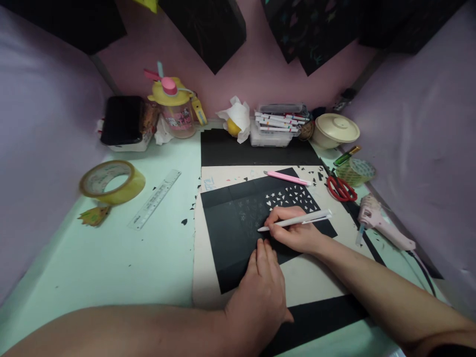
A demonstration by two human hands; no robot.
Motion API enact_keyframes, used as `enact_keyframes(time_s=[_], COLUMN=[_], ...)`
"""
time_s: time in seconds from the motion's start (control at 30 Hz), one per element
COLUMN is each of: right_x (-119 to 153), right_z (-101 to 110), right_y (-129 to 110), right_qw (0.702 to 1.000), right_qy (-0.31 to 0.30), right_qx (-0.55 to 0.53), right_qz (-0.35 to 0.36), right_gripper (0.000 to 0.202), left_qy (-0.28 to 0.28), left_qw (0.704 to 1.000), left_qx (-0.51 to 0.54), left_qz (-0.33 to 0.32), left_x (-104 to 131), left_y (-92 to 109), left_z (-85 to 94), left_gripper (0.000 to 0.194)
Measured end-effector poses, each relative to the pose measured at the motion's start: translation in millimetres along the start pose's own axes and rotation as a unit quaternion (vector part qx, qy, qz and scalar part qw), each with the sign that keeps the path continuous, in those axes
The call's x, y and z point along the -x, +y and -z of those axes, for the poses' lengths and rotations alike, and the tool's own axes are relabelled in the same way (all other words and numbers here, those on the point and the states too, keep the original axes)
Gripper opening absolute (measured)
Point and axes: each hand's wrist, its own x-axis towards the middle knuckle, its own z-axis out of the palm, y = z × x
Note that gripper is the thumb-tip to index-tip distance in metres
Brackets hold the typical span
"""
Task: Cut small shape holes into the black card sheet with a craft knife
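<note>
A sheet of black paper (pixel 226 238) lies tilted on a white board (pixel 208 282). Its right part is pierced by several small cut-out shapes such as stars, hearts and triangles; faint drawn outlines cover its middle. In my right hand (pixel 293 230) is a white pen (pixel 305 218), its tip at the paper among the outlines. My left hand (pixel 260 282) lies flat on the lower edge of the sheet, fingers stretched out and close to the pen tip. Just above the cut-outs rests a pink craft knife (pixel 288 178).
Left are a tape roll (pixel 112 182) and a clear ruler (pixel 156 199). Red-handled scissors (pixel 341 189) and a glue gun (pixel 385 223) lie right. Along the back stand a bottle (pixel 176 109), a box of markers (pixel 277 124) and a lidded bowl (pixel 335 130). Black paper scraps are scattered around.
</note>
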Motion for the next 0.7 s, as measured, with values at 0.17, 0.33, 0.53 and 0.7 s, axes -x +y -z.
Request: enact_keyframes(time_s=[0.17, 0.33, 0.53, 0.7], right_x=[-0.5, 0.2, 0.5, 0.6], right_z=[-0.6, 0.6, 0.3, -0.8], right_y=[0.7, 1.2, 2.8, 2.1], right_qw=[1.000, 1.000, 1.000, 1.000], right_qy=[-0.002, -0.020, 0.008, 0.008], right_qx=[0.000, -0.001, 0.000, 0.006], right_qz=[0.011, 0.005, 0.007, 0.014], right_gripper=[0.014, 0.014, 0.013, 0.013], left_qy=[0.004, 0.018, 0.004, -0.001], left_qw=[1.000, 1.000, 1.000, 1.000], left_qx=[-0.005, 0.000, -0.006, -0.009], left_qz=[0.000, 0.007, -0.002, -0.003], left_x=[-0.1, 0.1, 0.4, 0.4], left_y=[0.9, 1.6, 1.0, 0.6], left_z=[-0.1, -1.5, -0.4, -0.6], left_gripper=[0.095, 0.098, 0.095, 0.097])
